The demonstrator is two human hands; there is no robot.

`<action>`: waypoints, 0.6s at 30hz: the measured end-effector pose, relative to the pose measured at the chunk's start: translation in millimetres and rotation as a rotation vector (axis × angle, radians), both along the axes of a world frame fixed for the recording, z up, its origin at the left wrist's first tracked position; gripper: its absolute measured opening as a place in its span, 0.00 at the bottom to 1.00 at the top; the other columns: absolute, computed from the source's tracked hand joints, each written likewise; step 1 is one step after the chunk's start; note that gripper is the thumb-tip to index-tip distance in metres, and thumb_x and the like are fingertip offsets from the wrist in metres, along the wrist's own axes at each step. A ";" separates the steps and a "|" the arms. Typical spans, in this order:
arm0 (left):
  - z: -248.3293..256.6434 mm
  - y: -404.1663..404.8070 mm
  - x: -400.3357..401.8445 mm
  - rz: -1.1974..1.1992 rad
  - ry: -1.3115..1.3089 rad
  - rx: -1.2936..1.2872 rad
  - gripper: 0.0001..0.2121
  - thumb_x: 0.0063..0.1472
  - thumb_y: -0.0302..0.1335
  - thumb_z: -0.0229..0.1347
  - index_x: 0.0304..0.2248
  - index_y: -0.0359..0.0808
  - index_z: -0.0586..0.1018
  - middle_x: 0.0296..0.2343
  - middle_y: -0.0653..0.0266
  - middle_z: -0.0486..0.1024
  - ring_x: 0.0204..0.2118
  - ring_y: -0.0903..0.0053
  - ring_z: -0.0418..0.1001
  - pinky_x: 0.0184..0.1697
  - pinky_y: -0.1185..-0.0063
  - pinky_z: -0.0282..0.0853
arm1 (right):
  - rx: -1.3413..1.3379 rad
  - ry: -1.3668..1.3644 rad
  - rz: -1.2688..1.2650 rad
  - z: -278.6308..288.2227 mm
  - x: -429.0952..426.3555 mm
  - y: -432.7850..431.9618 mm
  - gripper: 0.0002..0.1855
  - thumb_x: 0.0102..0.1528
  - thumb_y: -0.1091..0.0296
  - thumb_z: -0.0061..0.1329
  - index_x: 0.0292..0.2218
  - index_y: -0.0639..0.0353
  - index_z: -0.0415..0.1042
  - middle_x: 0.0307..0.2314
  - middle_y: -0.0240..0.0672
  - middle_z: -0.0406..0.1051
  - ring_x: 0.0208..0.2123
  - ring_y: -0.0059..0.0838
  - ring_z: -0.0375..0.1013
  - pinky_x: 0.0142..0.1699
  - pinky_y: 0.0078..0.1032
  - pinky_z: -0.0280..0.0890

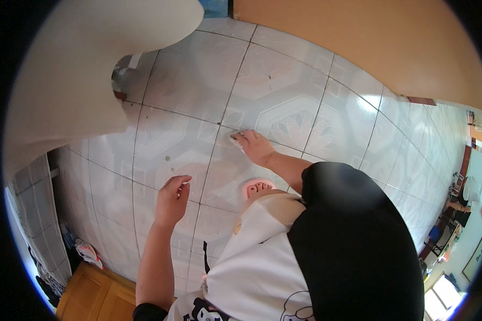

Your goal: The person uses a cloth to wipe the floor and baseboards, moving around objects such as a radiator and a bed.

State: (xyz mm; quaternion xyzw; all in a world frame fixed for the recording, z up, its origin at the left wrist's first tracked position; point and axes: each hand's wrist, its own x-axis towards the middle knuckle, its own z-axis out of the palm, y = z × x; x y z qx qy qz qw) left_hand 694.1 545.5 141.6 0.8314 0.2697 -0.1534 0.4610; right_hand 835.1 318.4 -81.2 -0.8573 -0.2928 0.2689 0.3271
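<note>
My right hand (254, 147) presses a pale, crumpled cloth (237, 138) flat on the tiled floor (281, 92); the hand hides most of it. Bent above the floor is my left hand (174, 199), its fingers slightly curled and apart from the thumb, with no clear object in it. Small spots (168, 158) lie on the tile just beyond it, and dark specks are scattered nearer the top. A pink slipper (257, 185) on my foot shows beside my right forearm.
A cream cloth or cover (72, 72) hangs at the upper left. An orange-brown panel (365, 40) borders the top right. At lower left are a wooden cabinet or door (100, 295), a checked cloth (40, 212) and a shoe (89, 253). Another person (472, 196) is at the far right.
</note>
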 end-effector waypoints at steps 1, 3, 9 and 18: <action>1.0 -1.7 10.2 -0.014 -0.013 -0.024 0.08 0.54 0.20 0.48 0.35 0.34 0.73 0.31 0.60 0.72 0.26 0.75 0.69 0.28 0.81 0.65 | 0.031 -0.179 0.183 19.3 10.9 8.5 0.17 0.50 0.71 0.37 0.43 0.55 0.64 0.35 0.42 0.62 0.39 0.42 0.62 0.43 0.32 0.61; 2.9 -3.3 27.0 -0.048 -0.021 -0.015 0.08 0.54 0.20 0.48 0.35 0.34 0.73 0.31 0.60 0.72 0.26 0.75 0.69 0.28 0.82 0.65 | -0.006 -0.293 0.347 42.9 41.5 14.7 0.17 0.51 0.68 0.37 0.43 0.56 0.64 0.35 0.41 0.64 0.39 0.40 0.63 0.43 0.33 0.60; 17.3 19.5 55.2 -0.101 0.074 0.088 0.09 0.54 0.20 0.48 0.35 0.33 0.73 0.31 0.60 0.72 0.26 0.75 0.70 0.28 0.82 0.66 | -0.170 -0.602 -0.340 18.5 166.4 -78.2 0.17 0.43 0.79 0.39 0.37 0.57 0.69 0.37 0.39 0.64 0.40 0.40 0.61 0.46 0.33 0.58; -2.3 20.5 81.8 -0.149 0.034 0.080 0.08 0.54 0.20 0.48 0.35 0.33 0.73 0.30 0.59 0.72 0.27 0.73 0.71 0.28 0.81 0.66 | -0.774 -0.665 -0.886 -1.2 243.4 -38.9 0.23 0.49 0.77 0.33 0.49 0.67 0.55 0.49 0.48 0.53 0.53 0.45 0.48 0.55 0.29 0.48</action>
